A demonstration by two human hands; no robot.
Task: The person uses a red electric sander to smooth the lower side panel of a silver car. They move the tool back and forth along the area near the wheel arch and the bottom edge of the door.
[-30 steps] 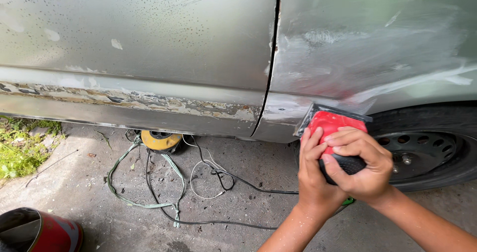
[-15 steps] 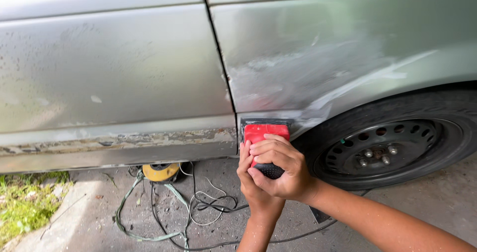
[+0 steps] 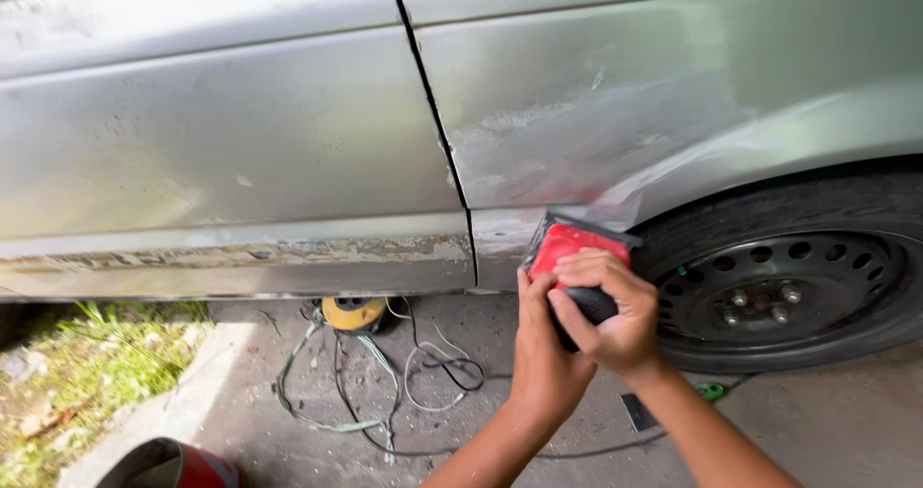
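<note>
A red and black hand sander (image 3: 569,250) is pressed against the lower edge of a silver car's rear panel (image 3: 615,132), just in front of the wheel arch. My right hand (image 3: 606,307) wraps over its black grip. My left hand (image 3: 543,349) clasps the same tool from the left side, fingers against the red body. The panel above the sander is dull and scuffed down to grey. A black door seam (image 3: 437,132) runs down just left of the sander.
The black tyre with a steel rim (image 3: 779,291) sits right of the hands. Tangled cords (image 3: 385,382) and a yellow round object (image 3: 354,312) lie on the concrete under the rusty sill (image 3: 240,257). A red container (image 3: 178,464) stands bottom left, with grass (image 3: 77,363) beside it.
The view has shifted, so the door seam and sander sit more central. Both hands have stayed on the sander at the lower panel edge by the wheel arch.
</note>
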